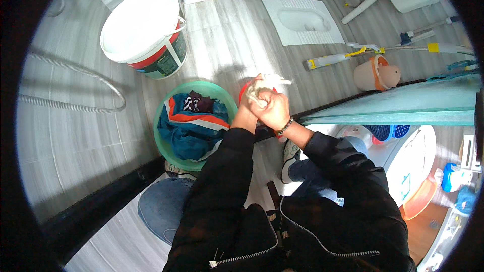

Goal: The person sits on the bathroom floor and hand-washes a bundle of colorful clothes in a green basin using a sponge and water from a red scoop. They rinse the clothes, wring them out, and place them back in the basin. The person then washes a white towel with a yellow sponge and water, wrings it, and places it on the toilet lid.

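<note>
My left hand (247, 107) and my right hand (273, 109) are pressed together in front of me, both closed around a bunched pale cloth (263, 85), part of which sticks out above the fingers. A beaded bracelet circles my right wrist. Beneath the hands shows the edge of a red and white container (244, 90), mostly hidden by them. Just left of the hands stands a green plastic basin (160, 136) holding blue-green clothing (191, 141) with an orange and white stripe, and dark purple fabric (204, 104) on top.
A large white bucket (140, 26) stands at the upper left, near a flexible hose (94, 77). A squat toilet (302, 20) lies beyond the hands. To the right are a brush (329, 60), a small pink bucket (365, 75) and a glass door edge (389, 118). A raised dark threshold (264, 134) runs below the hands.
</note>
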Motion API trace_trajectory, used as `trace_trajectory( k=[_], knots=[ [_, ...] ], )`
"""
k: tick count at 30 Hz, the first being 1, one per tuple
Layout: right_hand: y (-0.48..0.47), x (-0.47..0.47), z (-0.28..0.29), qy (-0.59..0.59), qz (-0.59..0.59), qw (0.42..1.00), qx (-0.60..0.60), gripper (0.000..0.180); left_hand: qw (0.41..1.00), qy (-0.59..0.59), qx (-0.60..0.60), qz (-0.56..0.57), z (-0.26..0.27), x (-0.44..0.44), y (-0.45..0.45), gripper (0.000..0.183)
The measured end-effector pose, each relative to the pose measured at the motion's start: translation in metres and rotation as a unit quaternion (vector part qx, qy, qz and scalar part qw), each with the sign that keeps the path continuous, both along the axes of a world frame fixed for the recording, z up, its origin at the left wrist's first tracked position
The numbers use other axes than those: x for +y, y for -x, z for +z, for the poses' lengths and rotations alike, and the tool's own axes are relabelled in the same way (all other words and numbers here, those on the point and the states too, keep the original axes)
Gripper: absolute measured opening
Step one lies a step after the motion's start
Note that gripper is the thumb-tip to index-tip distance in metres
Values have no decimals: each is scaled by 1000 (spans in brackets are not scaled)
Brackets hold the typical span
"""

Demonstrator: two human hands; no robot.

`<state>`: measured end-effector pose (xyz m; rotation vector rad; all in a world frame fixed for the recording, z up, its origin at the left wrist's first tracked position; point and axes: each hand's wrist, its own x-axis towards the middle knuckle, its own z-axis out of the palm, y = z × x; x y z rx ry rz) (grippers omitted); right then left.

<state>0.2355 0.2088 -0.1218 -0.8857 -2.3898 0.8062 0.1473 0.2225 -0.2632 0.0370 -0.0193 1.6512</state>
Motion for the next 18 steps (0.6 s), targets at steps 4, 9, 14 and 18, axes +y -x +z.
trace_trajectory(
  k=[4, 9, 14, 18],
  knots=[
    [19, 16, -4, -25, -55, 997, 56, 33, 968, 96, 183, 143, -16, 13, -10, 23],
    [20, 56, -9, -34, -122, 990, 67, 39, 939, 279, 147, 141, 62, 8, -18, 23],
    [10, 115, -44, -71, -190, 974, -104, 44, 851, 469, 186, 147, 66, 8, -26, 28],
    [8, 114, -77, -124, -92, 968, -199, 42, 805, 504, 306, 57, 26, -16, -15, 33]
  ],
)
